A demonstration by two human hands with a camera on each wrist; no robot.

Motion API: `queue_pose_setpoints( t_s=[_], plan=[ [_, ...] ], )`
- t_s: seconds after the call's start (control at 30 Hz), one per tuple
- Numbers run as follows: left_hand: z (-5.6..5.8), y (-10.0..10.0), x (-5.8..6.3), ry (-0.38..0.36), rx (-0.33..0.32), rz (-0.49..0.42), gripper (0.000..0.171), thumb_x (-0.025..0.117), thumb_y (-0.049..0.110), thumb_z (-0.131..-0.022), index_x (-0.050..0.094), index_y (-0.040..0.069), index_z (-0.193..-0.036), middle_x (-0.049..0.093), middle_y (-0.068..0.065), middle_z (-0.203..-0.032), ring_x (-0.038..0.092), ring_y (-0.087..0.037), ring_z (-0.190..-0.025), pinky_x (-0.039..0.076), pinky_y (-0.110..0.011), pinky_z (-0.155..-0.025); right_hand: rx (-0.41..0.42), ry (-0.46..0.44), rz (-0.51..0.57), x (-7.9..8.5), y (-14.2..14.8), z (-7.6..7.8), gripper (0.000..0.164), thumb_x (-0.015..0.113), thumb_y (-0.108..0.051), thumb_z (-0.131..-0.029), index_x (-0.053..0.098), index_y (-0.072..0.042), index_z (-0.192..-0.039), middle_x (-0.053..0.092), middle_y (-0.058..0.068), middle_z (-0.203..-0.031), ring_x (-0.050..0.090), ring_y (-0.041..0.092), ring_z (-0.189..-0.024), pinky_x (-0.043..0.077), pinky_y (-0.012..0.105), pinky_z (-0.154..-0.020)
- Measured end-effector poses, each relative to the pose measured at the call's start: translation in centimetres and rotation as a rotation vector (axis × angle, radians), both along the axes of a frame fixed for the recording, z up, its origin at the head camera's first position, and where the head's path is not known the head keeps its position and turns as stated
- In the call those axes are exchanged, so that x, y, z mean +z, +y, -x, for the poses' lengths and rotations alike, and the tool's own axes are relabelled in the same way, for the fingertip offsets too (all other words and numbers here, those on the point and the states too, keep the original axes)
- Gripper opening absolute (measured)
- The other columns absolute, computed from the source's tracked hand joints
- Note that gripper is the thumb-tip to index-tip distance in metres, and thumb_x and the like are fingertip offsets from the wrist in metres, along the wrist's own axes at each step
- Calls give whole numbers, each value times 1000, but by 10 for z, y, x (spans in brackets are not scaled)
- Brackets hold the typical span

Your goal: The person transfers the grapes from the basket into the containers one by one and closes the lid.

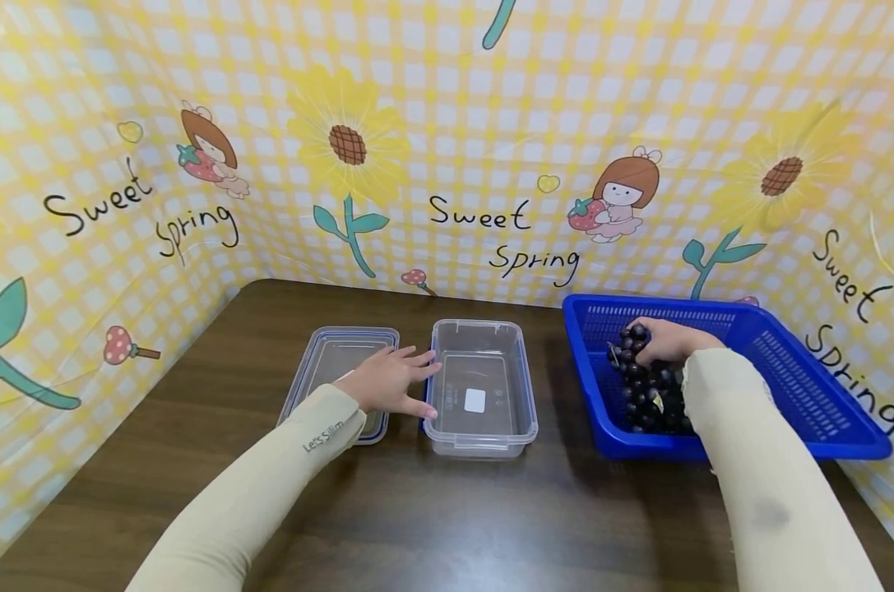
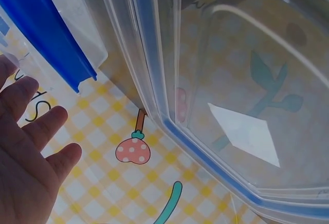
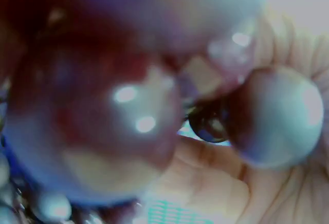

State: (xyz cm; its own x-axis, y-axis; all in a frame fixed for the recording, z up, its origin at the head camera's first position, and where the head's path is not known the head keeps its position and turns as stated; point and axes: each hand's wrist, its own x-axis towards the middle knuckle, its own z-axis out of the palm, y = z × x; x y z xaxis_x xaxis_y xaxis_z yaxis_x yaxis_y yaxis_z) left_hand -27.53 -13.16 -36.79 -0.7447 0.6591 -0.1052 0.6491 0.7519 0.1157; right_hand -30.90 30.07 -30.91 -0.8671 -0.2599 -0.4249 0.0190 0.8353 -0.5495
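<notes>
Dark grapes [image 1: 634,380] are being gripped by the curled fingers of the right hand [image 1: 669,339], the thumb and fingers being closed around part of the bunch. The fingers of the left hand [image 1: 387,380] are being held straight and spread around nothing, their tips being kept at the left rim of a clear container [image 1: 478,441]; whether it is being pressed cannot be told. Grapes are apparently being picked up for packing, none yet being seen in the container. A lift over the rim of the blue basket [image 1: 639,447] and a carry to the container are probably being called for next, with a gentle grip. The right hand is being held low inside the basket's left side, its sleeve [image 1: 761,469] being angled in over the near rim. The left wrist is being held above a clear lid [image 1: 328,358], which is being supported by the brown worktop [image 1: 417,526].
</notes>
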Motion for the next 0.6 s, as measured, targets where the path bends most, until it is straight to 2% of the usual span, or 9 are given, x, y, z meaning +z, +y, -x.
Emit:
queue_pose_setpoints(
  t_s=[0.13,0.2,0.33,0.43,0.6],
  plan=[
    [0,0,0,-6,3,0,83,58,63,-84,41,11,-146,31,-10,-153,30,-42,-137,22,-63,-107,-27,-5,26,11,-1,-4,63,59,-4,-83,27,4,-137,33,35,-126,54,35,-87,54,42,-60],
    [0,0,1,-7,3,0,83,58,63,-84,41,11,-146,30,-10,-153,30,-42,-137,22,-63,-107,-22,2,34,16,-4,-6,60,59,-4,-84,28,4,-135,33,36,-126,54,40,-94,55,47,-61],
    [1,-1,-1,-8,0,3,83,58,63,-84,41,11,-146,30,-10,-153,30,-42,-137,22,-63,-107,-13,4,13,27,-12,-11,64,58,-4,-85,25,2,-140,33,34,-126,51,41,-95,55,47,-61],
    [1,-1,-2,-5,-4,5,83,58,63,-84,41,10,-146,31,-10,-153,30,-43,-136,22,-63,-107,-46,-3,18,35,-17,-14,69,57,-4,-87,20,1,-144,32,34,-127,50,40,-93,54,47,-61],
    [0,-2,-1,8,-2,7,82,57,64,-84,41,11,-146,31,-10,-152,24,-42,-139,21,-62,-108,-133,17,76,46,-22,-20,68,57,-5,-87,20,2,-144,31,34,-130,52,40,-95,54,47,-64]
  ],
)
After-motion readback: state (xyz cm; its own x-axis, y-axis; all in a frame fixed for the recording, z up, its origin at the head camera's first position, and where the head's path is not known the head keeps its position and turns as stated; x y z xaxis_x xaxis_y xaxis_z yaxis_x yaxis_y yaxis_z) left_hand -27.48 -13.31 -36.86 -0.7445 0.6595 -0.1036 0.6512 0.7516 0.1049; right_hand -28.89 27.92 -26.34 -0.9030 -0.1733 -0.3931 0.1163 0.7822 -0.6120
